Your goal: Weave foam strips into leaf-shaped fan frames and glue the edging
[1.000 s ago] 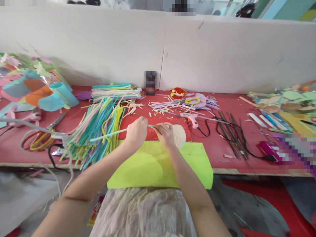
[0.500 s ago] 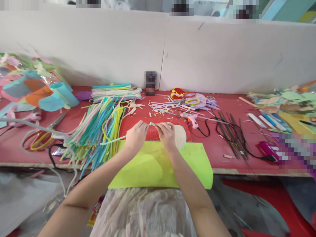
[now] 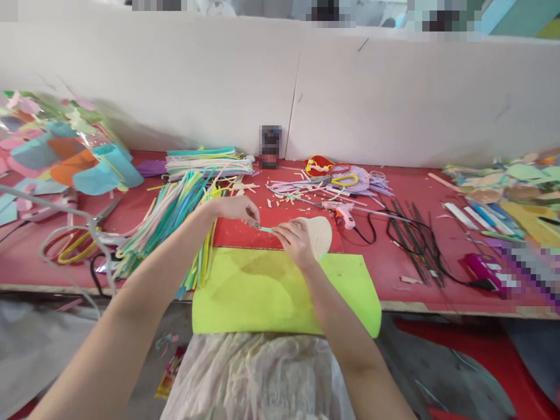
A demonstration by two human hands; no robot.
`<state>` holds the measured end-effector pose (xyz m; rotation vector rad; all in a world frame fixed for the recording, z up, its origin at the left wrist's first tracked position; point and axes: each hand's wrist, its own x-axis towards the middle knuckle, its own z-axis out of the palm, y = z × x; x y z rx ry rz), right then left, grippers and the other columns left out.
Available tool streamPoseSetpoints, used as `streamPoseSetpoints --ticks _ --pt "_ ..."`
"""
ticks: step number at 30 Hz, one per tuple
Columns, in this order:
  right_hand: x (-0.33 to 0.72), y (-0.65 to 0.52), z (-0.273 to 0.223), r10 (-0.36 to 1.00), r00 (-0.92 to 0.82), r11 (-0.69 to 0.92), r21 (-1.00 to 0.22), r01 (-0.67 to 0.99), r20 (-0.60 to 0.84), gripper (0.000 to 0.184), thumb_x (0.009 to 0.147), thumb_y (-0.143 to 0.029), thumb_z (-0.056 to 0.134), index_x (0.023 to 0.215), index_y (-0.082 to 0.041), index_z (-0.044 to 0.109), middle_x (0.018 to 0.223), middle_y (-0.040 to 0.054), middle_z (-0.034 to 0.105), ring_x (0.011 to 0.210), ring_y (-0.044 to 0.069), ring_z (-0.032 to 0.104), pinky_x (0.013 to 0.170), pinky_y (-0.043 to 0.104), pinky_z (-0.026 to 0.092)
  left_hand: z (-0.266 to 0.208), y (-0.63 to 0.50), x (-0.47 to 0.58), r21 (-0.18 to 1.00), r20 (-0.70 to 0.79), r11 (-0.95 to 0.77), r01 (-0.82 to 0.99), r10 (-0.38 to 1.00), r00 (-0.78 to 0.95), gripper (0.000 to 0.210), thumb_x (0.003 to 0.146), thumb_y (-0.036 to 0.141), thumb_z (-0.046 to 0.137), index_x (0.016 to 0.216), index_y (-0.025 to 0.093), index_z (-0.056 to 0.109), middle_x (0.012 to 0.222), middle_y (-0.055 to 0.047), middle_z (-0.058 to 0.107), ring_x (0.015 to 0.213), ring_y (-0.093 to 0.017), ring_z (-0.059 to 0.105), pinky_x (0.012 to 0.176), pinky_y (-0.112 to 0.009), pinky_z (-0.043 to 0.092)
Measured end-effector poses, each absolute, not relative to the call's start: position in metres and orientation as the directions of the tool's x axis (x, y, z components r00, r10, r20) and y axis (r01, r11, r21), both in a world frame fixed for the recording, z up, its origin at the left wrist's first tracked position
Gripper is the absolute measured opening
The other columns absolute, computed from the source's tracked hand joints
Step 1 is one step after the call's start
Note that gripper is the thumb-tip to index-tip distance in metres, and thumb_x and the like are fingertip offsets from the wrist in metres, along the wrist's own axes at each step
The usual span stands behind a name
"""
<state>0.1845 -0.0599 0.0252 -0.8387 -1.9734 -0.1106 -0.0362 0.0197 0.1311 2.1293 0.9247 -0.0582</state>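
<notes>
Over the red board (image 3: 236,236), my left hand (image 3: 238,210) is closed in a pinch at the left end of a short pale-green strip (image 3: 266,229). The fingertips of my right hand (image 3: 298,240) are closed on the strip's other end. A cream rounded piece (image 3: 321,236) with a thin pale-green edge shows just behind and to the right of my right hand. Whether that hand also touches this piece, I cannot tell. Below both hands, a yellow-green sheet (image 3: 280,297) spreads over the table's front edge.
Left of my hands lies a heap of coloured strips (image 3: 161,216). Scissors (image 3: 90,239) lie farther left. A glue gun (image 3: 342,213) with a black cord is on the right, near dark thin sticks (image 3: 411,239). A white partition (image 3: 196,81) stands behind the red table (image 3: 385,280).
My left hand has turned and arched over, its wrist now higher. The long strip end that stuck out left of it no longer shows. My right hand has barely moved.
</notes>
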Motion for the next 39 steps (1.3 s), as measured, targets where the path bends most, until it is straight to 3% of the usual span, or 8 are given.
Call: streamPoseSetpoints --ticks 6,9,12,15,20,28,33,39 --pt "0.182 -0.06 0.023 0.519 -0.442 0.766 -0.169 0.62 0.732 0.019 0.089 -0.021 0.053 0.105 -0.024 0.062 0.094 0.0003 0.068 0.083 0.011 0.061 0.094 0.034 0.035 0.151 0.033 -0.008 0.446 -0.476 -0.59 0.673 0.48 0.737 0.011 0.067 0.021 0.064 0.074 0.019 0.073 0.069 -0.002 0.07 0.063 -0.012 0.058 0.058 -0.019 0.036" --pt "0.181 -0.06 0.024 0.556 -0.463 0.732 -0.143 0.666 0.69 0.018 0.09 -0.022 0.051 0.103 -0.022 0.063 0.093 0.0019 0.069 0.08 0.012 0.06 0.089 0.033 0.035 0.161 0.02 0.012 0.226 -0.434 -0.617 0.754 0.628 0.645 0.004 0.061 0.014 0.07 0.063 0.016 0.071 0.065 -0.006 0.069 0.064 -0.017 0.06 0.062 -0.024 0.038" --pt "0.18 -0.058 0.025 0.57 -0.445 0.708 -0.139 0.692 0.69 0.017 0.09 -0.022 0.05 0.099 -0.021 0.064 0.09 0.0016 0.069 0.076 0.012 0.06 0.085 0.032 0.035 0.166 -0.005 0.033 -0.096 -0.253 -0.54 0.836 0.826 0.504 0.008 0.064 0.005 0.066 0.069 0.008 0.071 0.075 -0.014 0.069 0.079 -0.026 0.063 0.07 -0.03 0.04" --pt "0.18 -0.056 0.025 0.577 -0.354 0.666 -0.174 0.725 0.736 0.015 0.089 -0.022 0.051 0.097 -0.021 0.064 0.086 0.0016 0.069 0.074 0.012 0.059 0.081 0.031 0.036 0.165 -0.033 0.05 -0.184 -0.128 -0.417 0.89 0.908 0.399 0.025 0.075 -0.003 0.048 0.085 0.006 0.07 0.085 -0.017 0.068 0.085 -0.027 0.063 0.072 -0.032 0.042" --pt "0.184 -0.054 0.023 0.609 -0.211 0.603 -0.274 0.749 0.765 0.018 0.09 -0.021 0.049 0.1 -0.022 0.064 0.089 0.0035 0.069 0.077 0.013 0.06 0.086 0.033 0.035 0.148 -0.068 0.058 -0.103 0.086 -0.251 0.962 0.962 0.26 0.032 0.082 0.0 0.036 0.097 0.009 0.063 0.096 -0.016 0.063 0.088 -0.025 0.061 0.066 -0.029 0.044" --pt "0.183 -0.063 0.029 0.642 -0.165 0.592 -0.347 0.727 0.749 0.021 0.091 -0.022 0.045 0.107 -0.023 0.06 0.094 0.004 0.067 0.086 0.014 0.061 0.09 0.034 0.035 0.102 -0.093 0.033 0.115 0.298 -0.207 0.972 0.94 0.165 0.03 0.093 0.02 0.03 0.101 0.018 0.059 0.095 -0.008 0.062 0.087 -0.019 0.059 0.067 -0.027 0.043" --pt "0.182 -0.065 0.03 0.624 -0.133 0.592 -0.355 0.723 0.77 0.02 0.091 -0.023 0.047 0.105 -0.023 0.06 0.095 0.0044 0.068 0.087 0.014 0.061 0.09 0.033 0.035 0.08 -0.094 0.021 0.437 0.373 -0.241 0.867 0.925 0.069 0.029 0.092 0.029 0.037 0.102 0.021 0.062 0.097 -0.006 0.065 0.083 -0.015 0.061 0.073 -0.024 0.043" --pt "0.185 -0.06 0.027 0.593 -0.145 0.634 -0.349 0.69 0.792 0.017 0.089 -0.022 0.05 0.102 -0.022 0.062 0.092 0.0047 0.069 0.084 0.014 0.062 0.089 0.033 0.037 0.073 -0.062 -0.007 0.794 0.247 -0.296 0.532 0.955 0.163 0.021 0.081 0.03 0.053 0.089 0.015 0.066 0.083 -0.005 0.067 0.077 -0.013 0.061 0.074 -0.024 0.047"
